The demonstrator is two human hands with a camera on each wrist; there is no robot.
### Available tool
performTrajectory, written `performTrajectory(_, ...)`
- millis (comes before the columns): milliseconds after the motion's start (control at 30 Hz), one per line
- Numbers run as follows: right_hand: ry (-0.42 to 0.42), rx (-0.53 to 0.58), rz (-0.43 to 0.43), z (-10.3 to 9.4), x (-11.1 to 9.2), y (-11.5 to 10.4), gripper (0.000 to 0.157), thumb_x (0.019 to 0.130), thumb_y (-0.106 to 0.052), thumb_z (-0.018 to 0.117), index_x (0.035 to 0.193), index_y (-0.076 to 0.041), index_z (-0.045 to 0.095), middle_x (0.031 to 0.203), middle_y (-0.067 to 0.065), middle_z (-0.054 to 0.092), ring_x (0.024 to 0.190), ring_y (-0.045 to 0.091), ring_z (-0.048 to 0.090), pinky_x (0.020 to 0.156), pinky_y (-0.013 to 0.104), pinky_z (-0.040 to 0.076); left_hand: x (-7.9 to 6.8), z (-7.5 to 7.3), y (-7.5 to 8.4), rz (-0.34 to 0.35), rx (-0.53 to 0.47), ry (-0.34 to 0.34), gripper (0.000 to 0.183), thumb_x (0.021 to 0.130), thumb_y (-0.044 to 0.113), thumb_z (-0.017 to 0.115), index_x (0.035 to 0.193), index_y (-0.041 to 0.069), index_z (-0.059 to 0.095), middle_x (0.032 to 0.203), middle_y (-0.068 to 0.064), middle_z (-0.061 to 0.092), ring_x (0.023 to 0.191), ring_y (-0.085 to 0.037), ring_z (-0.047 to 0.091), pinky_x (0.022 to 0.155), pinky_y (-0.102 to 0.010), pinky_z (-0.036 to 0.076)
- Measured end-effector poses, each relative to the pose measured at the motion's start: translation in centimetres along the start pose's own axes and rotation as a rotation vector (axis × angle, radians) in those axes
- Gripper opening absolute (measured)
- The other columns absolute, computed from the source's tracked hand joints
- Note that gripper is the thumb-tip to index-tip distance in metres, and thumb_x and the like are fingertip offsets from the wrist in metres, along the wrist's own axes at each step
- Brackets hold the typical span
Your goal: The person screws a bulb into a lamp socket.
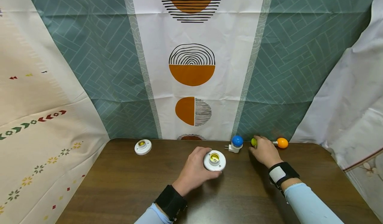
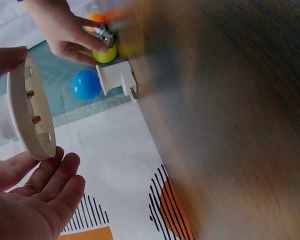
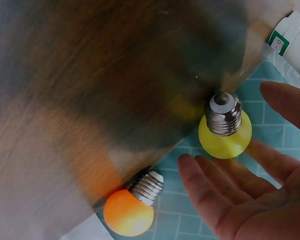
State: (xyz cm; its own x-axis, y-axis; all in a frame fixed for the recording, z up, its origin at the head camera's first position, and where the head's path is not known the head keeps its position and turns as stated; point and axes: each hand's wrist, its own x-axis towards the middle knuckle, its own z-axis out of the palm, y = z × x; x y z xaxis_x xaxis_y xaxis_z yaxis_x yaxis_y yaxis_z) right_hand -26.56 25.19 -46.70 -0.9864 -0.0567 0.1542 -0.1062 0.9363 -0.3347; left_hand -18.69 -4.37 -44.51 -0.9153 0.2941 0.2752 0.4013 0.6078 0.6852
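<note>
Between thumb and fingers, my left hand (image 1: 194,169) holds a white round lamp holder (image 1: 214,166) by its rim, brass socket facing up. Its hollow underside with two brass screws shows in the left wrist view. At the back right, my right hand (image 1: 264,152) reaches around a yellow-green bulb (image 3: 225,142). In the right wrist view the fingers (image 3: 210,187) lie close beside this bulb and the thumb stands apart from it. The bulb's metal screw base points toward that camera. An orange bulb (image 1: 282,143) lies just right of the right hand.
A blue bulb (image 1: 237,141) sits in a white plug-in socket (image 1: 234,148) left of the right hand. Another white lamp holder (image 1: 143,147) stands at the back left of the brown wooden table (image 1: 119,190). Patterned cloth (image 1: 191,31) hangs along the table's back edge.
</note>
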Motion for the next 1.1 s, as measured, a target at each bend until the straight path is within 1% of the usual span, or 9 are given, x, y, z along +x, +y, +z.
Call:
performTrajectory(100,0.012,0.005,0.005,0.06,-0.07,-0.01,0.051,0.082,-0.021,0.067,0.121,0.009,0.053,0.11,0.028,0.059,0.086,0.035,0.057,0.079,0.053,0.048,-0.08,-0.07,0.02,0.0,0.001,-0.004,0.076,0.061,0.045,0.084,0.124,0.013,0.054,0.114,0.005,0.054,0.097,-0.009,0.055,0.087,-0.026,0.049)
performTrajectory(200,0.007,0.015,0.018,0.05,-0.04,-0.13,0.046,0.082,-0.02,0.068,0.117,0.007,0.055,0.102,0.025,0.061,0.078,0.031,0.055,0.072,0.048,0.05,-0.11,-0.15,0.07,-0.01,-0.007,-0.014,0.075,0.062,0.044,0.083,0.123,0.013,0.054,0.114,0.005,0.054,0.097,-0.009,0.054,0.087,-0.026,0.049)
performTrajectory(467,-0.012,0.026,0.044,-0.11,-0.27,-0.32,0.036,0.078,-0.013,0.072,0.107,0.004,0.059,0.09,0.02,0.063,0.069,0.027,0.052,0.064,0.04,0.048,-0.25,-0.14,-0.07,-0.033,-0.01,-0.026,0.075,0.062,0.045,0.083,0.124,0.013,0.054,0.114,0.005,0.054,0.096,-0.008,0.053,0.086,-0.026,0.049)
performTrajectory(633,-0.038,0.03,0.06,-0.3,-0.43,-0.22,0.041,0.077,-0.014,0.072,0.111,0.004,0.058,0.093,0.021,0.064,0.068,0.026,0.051,0.063,0.038,0.048,-0.26,-0.13,0.07,-0.034,-0.013,-0.027,0.075,0.062,0.047,0.082,0.124,0.015,0.054,0.114,0.006,0.053,0.096,-0.008,0.054,0.086,-0.025,0.048)
performTrajectory(767,-0.049,0.032,0.067,-0.27,-0.49,-0.21,0.045,0.078,-0.016,0.072,0.114,0.007,0.057,0.096,0.022,0.064,0.068,0.026,0.052,0.062,0.037,0.048,-0.21,-0.08,0.04,-0.024,-0.015,-0.019,0.076,0.062,0.046,0.083,0.124,0.013,0.054,0.114,0.005,0.054,0.097,-0.009,0.054,0.087,-0.026,0.049)
performTrajectory(867,-0.057,0.046,0.077,-0.25,-0.46,-0.18,0.046,0.078,-0.019,0.071,0.112,0.009,0.058,0.091,0.021,0.063,0.067,0.025,0.051,0.059,0.034,0.047,-0.18,-0.03,-0.08,-0.017,-0.017,-0.01,0.077,0.062,0.045,0.083,0.125,0.011,0.054,0.114,0.004,0.054,0.097,-0.01,0.054,0.087,-0.027,0.049)
performTrajectory(1000,-0.097,0.063,0.092,-0.34,-0.54,-0.14,0.043,0.078,-0.023,0.071,0.103,0.01,0.061,0.078,0.014,0.059,0.062,0.023,0.049,0.055,0.03,0.043,-0.09,0.07,-0.17,-0.018,-0.02,-0.002,0.079,0.062,0.046,0.083,0.126,0.008,0.054,0.114,0.003,0.055,0.097,-0.01,0.054,0.087,-0.027,0.049)
performTrajectory(1100,-0.126,0.062,0.098,-0.53,-0.67,-0.12,0.043,0.078,-0.026,0.073,0.1,0.009,0.062,0.076,0.013,0.058,0.061,0.023,0.049,0.055,0.03,0.043,-0.01,0.11,-0.08,-0.017,-0.025,-0.001,0.08,0.062,0.046,0.083,0.126,0.008,0.054,0.115,0.002,0.055,0.098,-0.01,0.054,0.087,-0.028,0.049)
